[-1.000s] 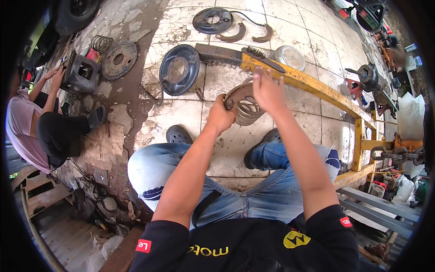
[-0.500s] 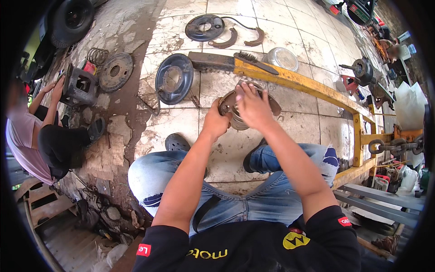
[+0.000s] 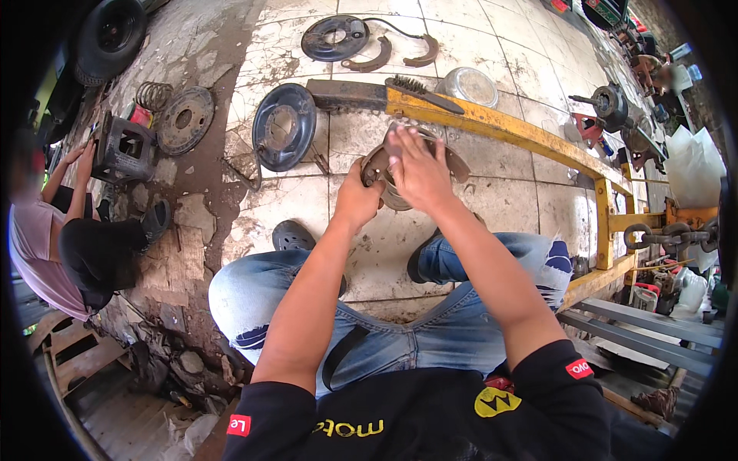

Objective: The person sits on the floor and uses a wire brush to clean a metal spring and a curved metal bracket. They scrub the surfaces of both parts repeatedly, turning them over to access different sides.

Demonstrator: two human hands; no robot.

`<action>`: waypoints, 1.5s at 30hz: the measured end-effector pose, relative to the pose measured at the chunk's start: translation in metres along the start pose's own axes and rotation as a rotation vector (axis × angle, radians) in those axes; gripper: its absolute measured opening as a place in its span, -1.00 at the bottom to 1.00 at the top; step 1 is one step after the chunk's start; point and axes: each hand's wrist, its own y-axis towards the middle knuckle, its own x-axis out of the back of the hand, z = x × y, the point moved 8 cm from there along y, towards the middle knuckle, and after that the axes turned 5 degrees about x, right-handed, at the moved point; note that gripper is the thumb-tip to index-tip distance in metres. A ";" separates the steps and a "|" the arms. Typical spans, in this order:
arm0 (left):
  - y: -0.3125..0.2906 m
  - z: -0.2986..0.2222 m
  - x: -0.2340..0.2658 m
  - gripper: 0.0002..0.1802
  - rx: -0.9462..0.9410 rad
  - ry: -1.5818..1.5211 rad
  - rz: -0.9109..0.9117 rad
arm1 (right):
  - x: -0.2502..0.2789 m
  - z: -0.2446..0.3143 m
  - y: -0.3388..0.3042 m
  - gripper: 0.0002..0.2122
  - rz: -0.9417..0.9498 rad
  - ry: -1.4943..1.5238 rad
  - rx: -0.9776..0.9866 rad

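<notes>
My left hand [image 3: 358, 197] is closed around the left end of a rusty, curved brake shoe [image 3: 459, 166]. My right hand [image 3: 419, 169] lies over the shoe with its fingers stretched flat, pressing on a thin brown piece [image 3: 395, 129] whose kind I cannot make out. Below my hands, a round metal part [image 3: 397, 201] shows between them; most of it is hidden. Beyond my hands, a wire brush [image 3: 419, 91] rests on a yellow steel beam. A dark brake backing plate [image 3: 284, 127] stands tilted to the left.
The yellow beam [image 3: 507, 128] runs across the tiles to a frame at right. Farther off lie another backing plate [image 3: 335, 38], two brake shoes [image 3: 372, 57] and a round silver metal piece [image 3: 470, 86]. At left, a person sits beside a grey crate [image 3: 123, 147], near a rusty disc [image 3: 184, 121].
My right hand has shifted slightly over the brake shoe, its fingers flat on the brown piece. My left hand keeps its hold. The whole view has shifted a little.
</notes>
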 end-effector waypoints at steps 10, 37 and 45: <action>-0.002 0.006 0.004 -0.24 0.023 0.006 -0.013 | 0.018 -0.010 0.021 -0.48 0.364 0.123 -0.281; 0.007 0.013 -0.006 -0.37 -0.041 0.028 -0.011 | 0.025 -0.016 0.029 -0.53 0.266 0.059 -0.260; 0.000 0.003 -0.004 -0.33 -0.007 0.034 -0.038 | -0.001 -0.009 0.032 -0.58 0.164 -0.085 -0.075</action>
